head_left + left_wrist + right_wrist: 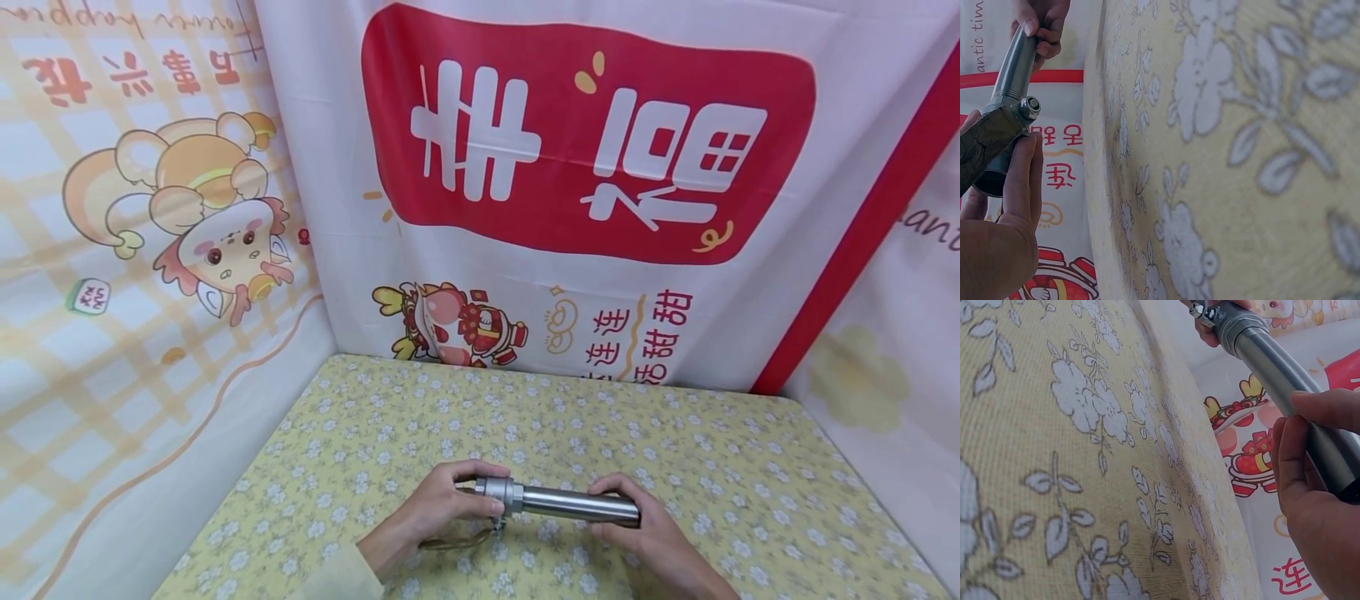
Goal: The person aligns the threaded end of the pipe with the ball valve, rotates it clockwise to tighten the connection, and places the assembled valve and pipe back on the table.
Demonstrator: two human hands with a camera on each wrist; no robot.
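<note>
A metal ball valve [497, 493] is joined end to end with a smooth steel pipe [562, 502], and both are held above the table. My left hand [448, 500] grips the valve body, thumb in front and fingers behind. Below that hand the valve's brownish lever handle [457, 543] points left; the left wrist view shows the lever [988, 144] close up, with a nut [1030, 107] at its pivot. My right hand [647, 532] holds the pipe near its far end, and in the right wrist view thumb and fingers pinch the pipe [1279, 372].
A yellow floral cloth [390, 417] covers the table under both hands. Behind it hangs a white curtain with a red printed panel [570, 133]. Another printed sheet [150, 333] closes the left side, and a pale sheet [885, 358] stands along the right.
</note>
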